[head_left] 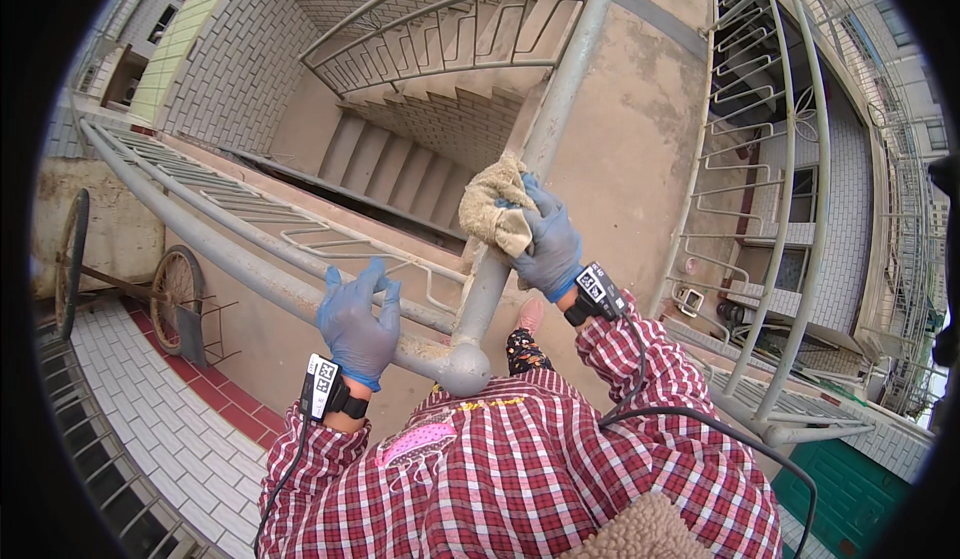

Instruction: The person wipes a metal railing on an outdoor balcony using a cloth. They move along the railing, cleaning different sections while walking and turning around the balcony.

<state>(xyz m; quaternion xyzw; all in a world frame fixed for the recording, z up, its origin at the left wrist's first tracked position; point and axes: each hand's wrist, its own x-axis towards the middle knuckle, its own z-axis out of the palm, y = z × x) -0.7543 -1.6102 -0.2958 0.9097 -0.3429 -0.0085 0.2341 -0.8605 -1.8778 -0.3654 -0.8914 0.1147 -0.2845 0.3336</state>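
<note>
In a blue glove, my right hand (551,240) grips a crumpled beige cloth (496,202). The cloth sits against the thick grey metal handrail (559,101) that runs up and away from me. My left hand (360,322), gloved too, is at the left grey rail (262,281) with fingers apart and nothing in them; whether it touches the rail I cannot tell. Both rails meet at a round metal ball cap (466,370) close to my body. Paint on the left rail looks worn near this corner.
Past the railing, concrete stairs (390,165) drop beside a white brick wall (232,56). Another metal railing (780,184) borders the walkway (637,108) on the right, with a lower yard beyond. A spoked cart wheel (178,300) stands at the left. A black cable (720,424) trails from my right wrist.
</note>
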